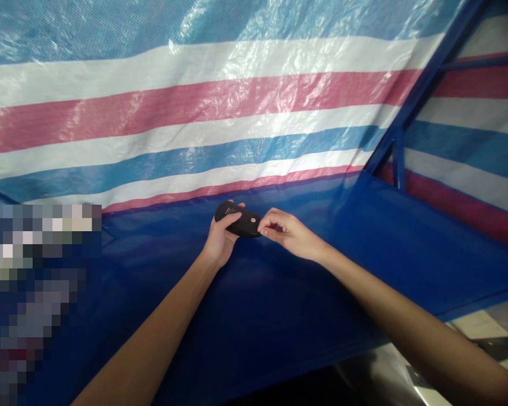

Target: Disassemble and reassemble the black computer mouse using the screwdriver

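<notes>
Smooth, oblong black device (pixel 247 225) in the left hand (pixel 220 243) — right hand (pixel 291 232), fingers narrow, at its rounded end

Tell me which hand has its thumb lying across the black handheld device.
The left hand: its thumb crosses the black handheld device; the right hand has its fingertips at one end.

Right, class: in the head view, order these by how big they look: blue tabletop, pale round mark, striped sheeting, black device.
Largest to smallest:
1. Striped sheeting
2. Blue tabletop
3. Black device, partly covered by fingers
4. Pale round mark
</notes>
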A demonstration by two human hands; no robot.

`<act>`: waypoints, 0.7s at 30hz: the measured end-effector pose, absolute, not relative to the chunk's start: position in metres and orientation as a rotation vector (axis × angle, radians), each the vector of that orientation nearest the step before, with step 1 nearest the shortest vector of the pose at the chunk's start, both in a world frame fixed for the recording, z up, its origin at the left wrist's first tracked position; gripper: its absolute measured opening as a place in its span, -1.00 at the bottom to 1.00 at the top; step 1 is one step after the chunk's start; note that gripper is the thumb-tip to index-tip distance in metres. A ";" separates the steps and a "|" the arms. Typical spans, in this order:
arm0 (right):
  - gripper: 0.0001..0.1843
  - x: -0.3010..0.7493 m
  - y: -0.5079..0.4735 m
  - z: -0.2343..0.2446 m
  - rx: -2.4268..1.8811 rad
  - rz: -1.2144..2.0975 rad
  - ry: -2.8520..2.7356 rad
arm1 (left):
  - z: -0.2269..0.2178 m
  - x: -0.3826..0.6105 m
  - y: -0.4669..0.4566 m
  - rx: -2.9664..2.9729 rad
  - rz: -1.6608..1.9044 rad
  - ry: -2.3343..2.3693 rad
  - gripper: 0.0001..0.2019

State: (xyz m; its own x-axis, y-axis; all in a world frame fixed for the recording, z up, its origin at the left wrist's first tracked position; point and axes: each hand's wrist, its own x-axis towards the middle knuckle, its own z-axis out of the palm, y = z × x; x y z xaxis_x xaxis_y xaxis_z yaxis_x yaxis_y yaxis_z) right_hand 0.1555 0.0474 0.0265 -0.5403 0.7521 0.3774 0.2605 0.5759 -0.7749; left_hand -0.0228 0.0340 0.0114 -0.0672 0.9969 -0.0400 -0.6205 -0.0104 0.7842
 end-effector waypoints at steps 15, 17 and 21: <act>-0.81 0.148 0.041 0.027 -0.856 1.301 -1.613 | 0.013 -0.015 0.028 0.570 1.503 0.773 -0.68; -0.80 0.147 0.041 0.027 -0.883 1.361 -1.541 | 0.014 -0.013 0.028 0.555 1.532 0.767 -0.67; -0.78 0.148 0.040 0.028 -0.905 1.524 -1.396 | 0.015 -0.011 0.026 0.531 1.567 0.787 -0.66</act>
